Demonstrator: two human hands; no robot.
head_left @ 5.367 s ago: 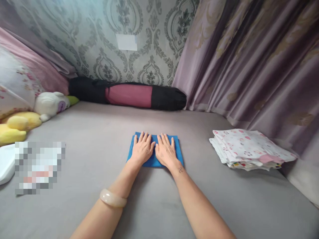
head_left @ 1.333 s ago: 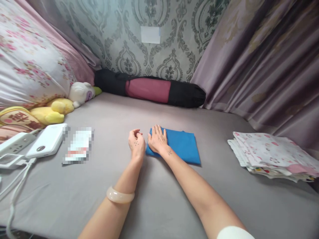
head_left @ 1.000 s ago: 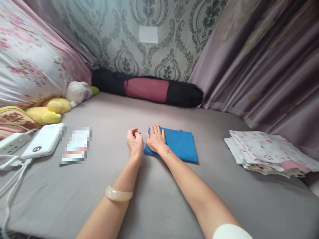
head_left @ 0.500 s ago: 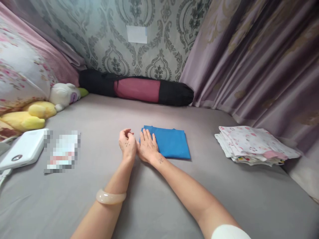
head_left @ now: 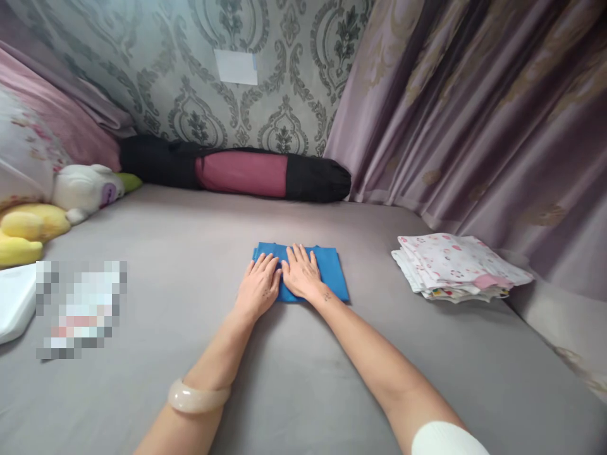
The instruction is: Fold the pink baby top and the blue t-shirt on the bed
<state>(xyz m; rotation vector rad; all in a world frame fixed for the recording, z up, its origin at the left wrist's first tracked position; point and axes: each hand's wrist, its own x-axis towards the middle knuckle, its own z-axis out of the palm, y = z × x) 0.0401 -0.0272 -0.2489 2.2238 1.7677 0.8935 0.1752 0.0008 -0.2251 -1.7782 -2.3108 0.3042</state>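
Observation:
A folded blue cloth [head_left: 334, 272] lies flat on the grey bed sheet [head_left: 199, 253]. My left hand [head_left: 259, 284] rests palm down over its left end, fingers stretched forward. Beside it, my right hand [head_left: 301, 272] presses flat on the middle of the cloth with its fingers slightly spread. The two thumbs nearly meet. Part of the cloth is hidden beneath both hands. A pale bangle [head_left: 198, 398] circles my left forearm.
To the right sits a stack of folded printed cloths [head_left: 458, 265]. A long black and maroon bag [head_left: 241, 174] lies along the wall. On the left are plush toys [head_left: 85, 189], a white device [head_left: 16, 300] and a blurred-out packet [head_left: 88, 309].
My left hand has gone from curled beside the cloth to flat on its left end. My right hand has slid right, to the cloth's middle. The view has turned slightly right.

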